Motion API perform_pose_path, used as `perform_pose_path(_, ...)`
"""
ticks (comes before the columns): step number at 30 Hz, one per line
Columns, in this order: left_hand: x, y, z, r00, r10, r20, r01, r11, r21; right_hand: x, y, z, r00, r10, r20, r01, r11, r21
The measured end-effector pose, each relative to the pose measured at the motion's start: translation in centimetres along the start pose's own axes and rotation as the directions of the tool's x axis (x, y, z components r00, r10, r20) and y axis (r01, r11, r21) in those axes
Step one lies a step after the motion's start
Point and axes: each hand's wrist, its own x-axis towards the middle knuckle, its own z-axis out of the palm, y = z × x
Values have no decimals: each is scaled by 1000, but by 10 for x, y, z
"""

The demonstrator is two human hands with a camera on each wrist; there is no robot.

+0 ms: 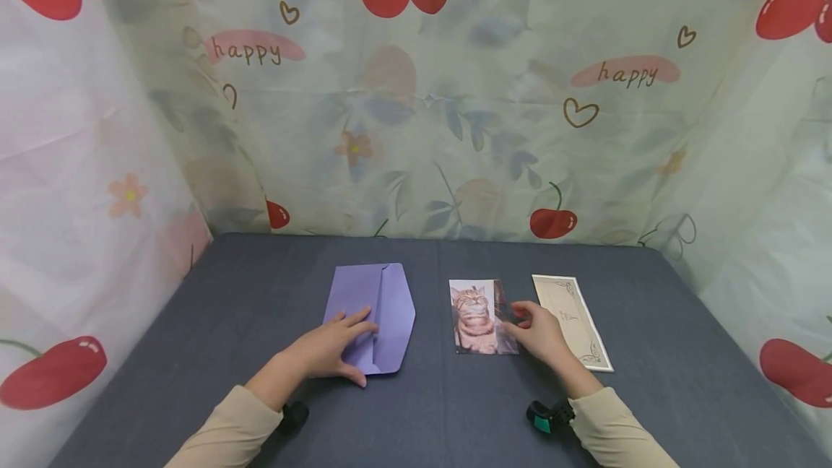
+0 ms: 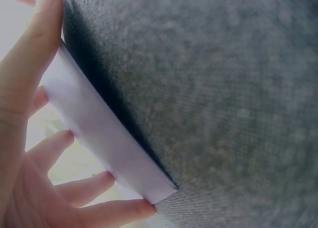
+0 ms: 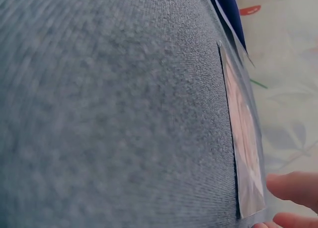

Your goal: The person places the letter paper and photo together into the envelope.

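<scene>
Beige sleeves (image 1: 227, 428) reach in from the bottom corners of the frame, with black wrist devices (image 1: 549, 417) just beside the cuffs. At lower centre-left, the left hand (image 1: 331, 349) rests on a purple envelope (image 1: 396, 323), fingers spread and relaxed, thumb at the near edge; it presses lightly rather than grasps. The envelope lies on dark grey cloth (image 1: 448, 417), its pointed flap spread towards the right. Right of centre, a cat photo (image 1: 474, 316) lies upright to the viewer. At its right edge is the right hand (image 1: 539, 331), fingers loosely bent, thumb and fingertip apart; whether they grip the photo cannot be told. Farther right, partly behind that hand, slants a cream card (image 1: 575, 313) with an ornamental border. Cherry-patterned curtain (image 1: 455, 165) fills the upper frame.
</scene>
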Motion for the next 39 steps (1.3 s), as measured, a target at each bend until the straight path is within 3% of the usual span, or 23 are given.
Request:
perform_pose_path(8, 0, 0, 1, 1000, 0, -5, 0, 1000, -6, 2, 2, 3, 998, 62, 27, -62, 998, 16)
perform_pose_path(14, 0, -1, 1, 1000, -2, -6, 2, 1000, -8, 2, -3, 4, 996, 74, 40, -73, 997, -29)
perform_pose_path(27, 1, -1, 1, 1000, -6, -7, 6, 1000, -4, 6, -3, 5, 992, 112, 55, -111, 994, -24)
perform_pose_path(39, 1, -2, 2, 1000, -19, 5, 19, 1000, -3, 2, -9, -1, 992, 117, 54, -121, 990, 75)
